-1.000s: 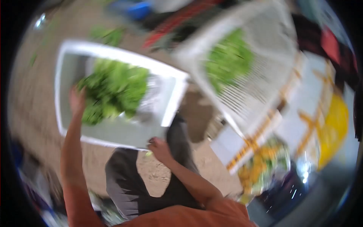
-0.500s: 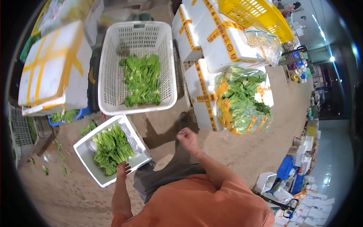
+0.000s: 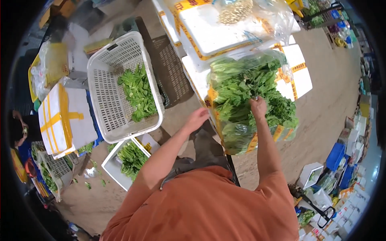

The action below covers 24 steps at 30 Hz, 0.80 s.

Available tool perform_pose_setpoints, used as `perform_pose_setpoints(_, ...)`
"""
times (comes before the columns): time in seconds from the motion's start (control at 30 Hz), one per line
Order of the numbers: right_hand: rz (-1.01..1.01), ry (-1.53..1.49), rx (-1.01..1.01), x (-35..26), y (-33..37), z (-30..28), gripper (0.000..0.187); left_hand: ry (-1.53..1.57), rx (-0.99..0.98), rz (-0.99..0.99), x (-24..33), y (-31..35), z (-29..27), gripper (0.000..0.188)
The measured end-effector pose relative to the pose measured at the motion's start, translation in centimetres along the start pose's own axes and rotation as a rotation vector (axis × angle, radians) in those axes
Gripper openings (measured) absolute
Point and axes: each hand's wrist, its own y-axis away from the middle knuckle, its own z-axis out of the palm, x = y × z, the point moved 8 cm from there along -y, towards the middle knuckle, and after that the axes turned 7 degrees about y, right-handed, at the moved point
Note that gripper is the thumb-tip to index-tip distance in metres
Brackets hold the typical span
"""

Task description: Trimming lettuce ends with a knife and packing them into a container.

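Observation:
A large clear plastic bag of leafy greens [image 3: 241,86] lies on a white foam box, its middle leaves uncovered. My right hand [image 3: 257,107] reaches among those leaves with fingers curled closed. A small shiny bit shows at the fingers, but what they grip is too small to make out. Beside the bag's left edge hovers my left hand [image 3: 197,119], fingers loosely stretched and nothing visible in them. Under my left forearm, a white foam box [image 3: 113,164] on the floor contains upright bunches of greens [image 3: 132,157], partly hidden by the arm.
A white plastic basket [image 3: 160,114] with some greens [image 3: 138,94] stands ahead on the left. Taped foam boxes [image 3: 217,34] are stacked ahead, with a bag of pale small pieces [image 3: 237,11] on top. Another taped foam box [image 3: 60,124] sits at far left, near a person's arm [image 3: 22,132].
The view has swung right. My right hand has moved from mid-air into the bagged greens. My left hand has left the greens in the floor box and come up beside the bag.

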Motion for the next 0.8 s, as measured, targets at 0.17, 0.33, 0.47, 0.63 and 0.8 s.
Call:
perform_pose_setpoints(0.17, 0.007, -0.066, -0.048, 0.3, 3.2, 2.4, 0.045, -0.874, -0.171, -0.301, 1.3, -5.7, 6.6, 0.059)
perform_pose_setpoints(0.33, 0.020, -0.324, -0.183, 2.6, 2.2, 2.7, 0.037, -0.932, -0.153, -0.149, 3.7, -2.4, 9.6, 0.063)
perform_pose_setpoints(0.47, 0.037, -0.654, -0.261, 0.1, 2.4, 2.3, 0.027, -0.882, -0.084, -0.053, 6.2, -1.9, 9.6, 0.058)
perform_pose_setpoints(0.63, 0.174, -0.746, -0.309, 0.8, 1.3, 3.8, 0.029, -0.624, 0.072, 0.027, 6.1, -4.4, 7.1, 0.039)
perform_pose_setpoints(0.8, 0.068, -1.057, -0.373, -2.4, 1.8, -3.5, 0.023, -0.296, 0.063, 0.234, 16.2, -5.4, 8.6, 0.043)
